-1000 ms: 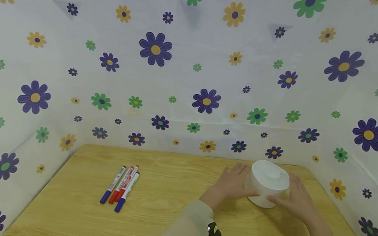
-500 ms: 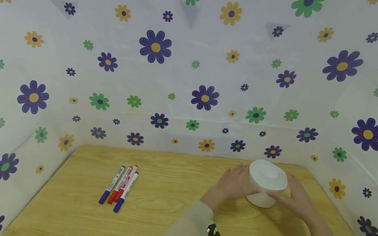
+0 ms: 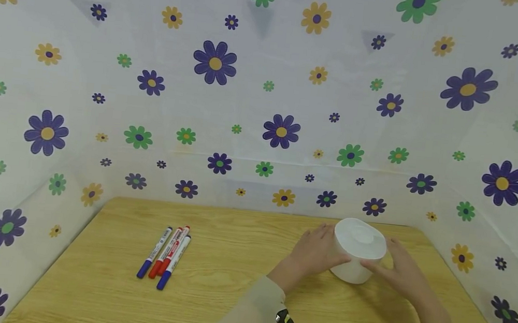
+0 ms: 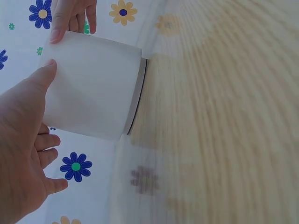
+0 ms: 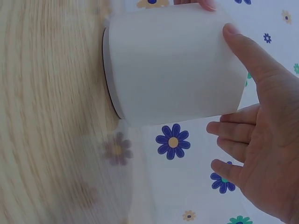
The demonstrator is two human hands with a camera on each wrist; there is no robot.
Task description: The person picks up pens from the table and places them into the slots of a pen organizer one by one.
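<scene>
A white round container [image 3: 357, 251] stands on the wooden table [image 3: 227, 293] at the back right, flat top up. My left hand [image 3: 313, 252] lies against its left side and my right hand [image 3: 400, 271] against its right side. In the left wrist view the left hand [image 4: 23, 154] touches the container [image 4: 91, 86] with its thumb, its fingers spread and fairly straight. The right wrist view shows the right hand [image 5: 261, 140] with its thumb laid on the container [image 5: 173, 65] and its fingers straight, off the wall.
Several marker pens [image 3: 167, 251], blue-capped and red-capped, lie side by side on the left half of the table. A flower-printed white cloth [image 3: 264, 105] walls in the back and both sides, close behind the container.
Both hands and the container between them have shifted a little to the left along the table. The markers have not moved.
</scene>
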